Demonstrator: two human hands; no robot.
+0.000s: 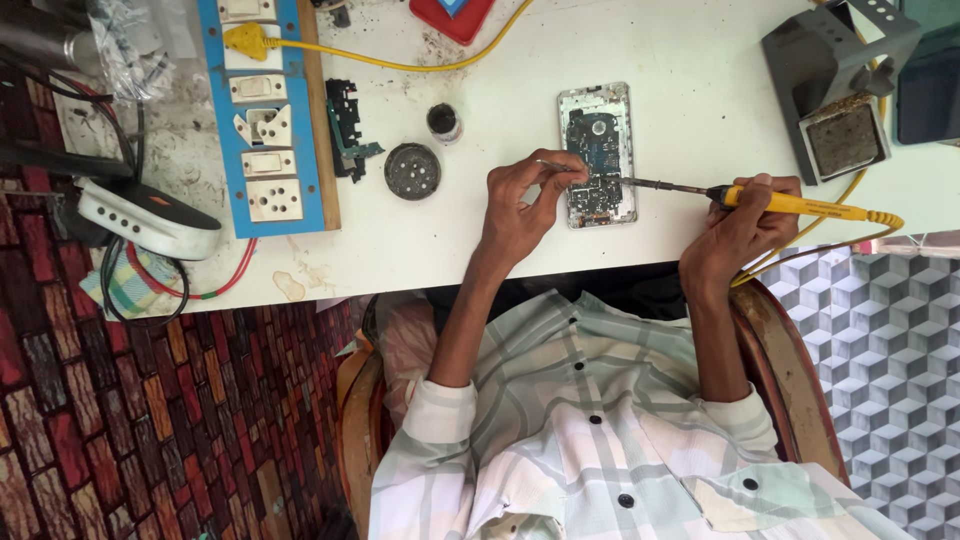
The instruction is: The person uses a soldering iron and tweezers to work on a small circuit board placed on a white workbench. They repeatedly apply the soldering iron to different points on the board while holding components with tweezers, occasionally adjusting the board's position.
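A white, stained tabletop [500, 250] under even light — beside it a dark brick-patterned floor [150, 420], a grey cube-patterned floor or mat [890, 340], and what looks like a worn wooden chair [775, 340].

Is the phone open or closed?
Open: the phone has no back cover, and its circuit board shows inside the white frame.

Electronics repair bench: soldering iron [800, 204], opened phone [598, 150], switchboard [262, 120].
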